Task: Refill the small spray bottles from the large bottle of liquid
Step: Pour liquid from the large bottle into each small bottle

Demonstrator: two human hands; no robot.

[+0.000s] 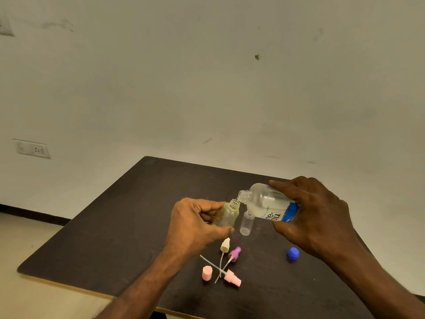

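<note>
Right hand [315, 217] tips large bottle [266, 201] onto small bottle [226, 215].

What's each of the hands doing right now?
Left hand: grips the small bottle, tilted, neck open.
Right hand: grips the large bottle, tipped toward the small one.

Single view, taken from a camera worn on the person's head. It is looking forward and downward across a dark tabletop [115, 226] toward a pale wall [207, 77], which is filling the upper half of the wide-angle frame. The left hand [195, 223] and right hand [315, 215] are entering from the bottom edge, close to the lens, with the forearms running out of frame. No second view is overlapping this one.
</note>
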